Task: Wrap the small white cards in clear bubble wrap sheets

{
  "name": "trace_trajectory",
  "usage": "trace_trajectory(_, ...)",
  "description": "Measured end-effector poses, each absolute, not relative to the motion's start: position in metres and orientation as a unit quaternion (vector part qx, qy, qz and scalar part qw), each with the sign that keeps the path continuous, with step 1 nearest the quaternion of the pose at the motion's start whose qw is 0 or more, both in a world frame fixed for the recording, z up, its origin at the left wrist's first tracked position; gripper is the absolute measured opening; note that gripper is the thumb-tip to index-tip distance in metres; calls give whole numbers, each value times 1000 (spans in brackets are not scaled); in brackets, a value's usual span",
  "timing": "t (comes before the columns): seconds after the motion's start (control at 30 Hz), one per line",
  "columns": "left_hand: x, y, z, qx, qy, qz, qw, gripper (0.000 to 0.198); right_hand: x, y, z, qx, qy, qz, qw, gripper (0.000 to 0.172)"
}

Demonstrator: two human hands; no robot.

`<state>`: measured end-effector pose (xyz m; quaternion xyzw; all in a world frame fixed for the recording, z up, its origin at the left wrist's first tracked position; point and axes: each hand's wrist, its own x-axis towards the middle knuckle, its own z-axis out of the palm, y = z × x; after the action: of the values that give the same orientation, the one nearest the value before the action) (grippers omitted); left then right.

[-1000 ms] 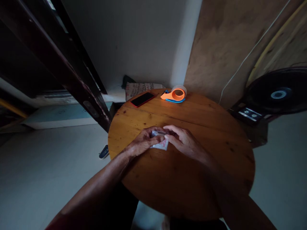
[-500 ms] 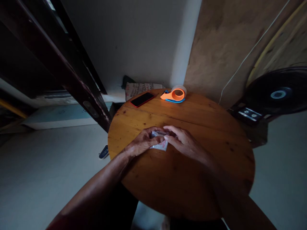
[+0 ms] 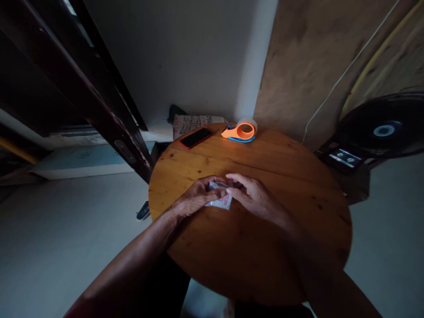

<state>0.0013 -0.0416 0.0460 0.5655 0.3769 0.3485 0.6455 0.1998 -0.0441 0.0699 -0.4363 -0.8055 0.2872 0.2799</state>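
Note:
A small whitish, see-through plastic packet with reddish print is held just above or on the round wooden table; I cannot tell which. My left hand is closed on its left side, thumb pressed across the front. At the packet's upper right edge, the thumb tip of my right hand touches it, with the index finger curled over the top. The fingers behind the packet are partly hidden, and so is what lies inside it.
Toward the table's far edge lie a phone with a red rim and an orange tape dispenser. A printed sack is behind the table. To the right stands a black fan; on the left is a dark door frame.

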Motion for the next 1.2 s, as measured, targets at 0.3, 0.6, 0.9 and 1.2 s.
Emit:
trace_trajectory(0.3, 2, -43, 47, 559, 369, 362, 649, 38, 199, -45, 71, -426, -811, 286, 282, 27)
trace_trajectory(0.6, 2, -42, 44, 524, 367, 381, 667, 61, 200, -43, 68, -412, -818, 283, 284, 29)
trace_trajectory(0.9, 1, -42, 46, 549, 366, 342, 669, 39, 202, -43, 65, -420, -826, 253, 276, 30)
trace_trajectory(1.2, 1, -41, 46, 561, 356, 340, 666, 41, 202, -44, 66, -428, -825, 251, 271, 32)
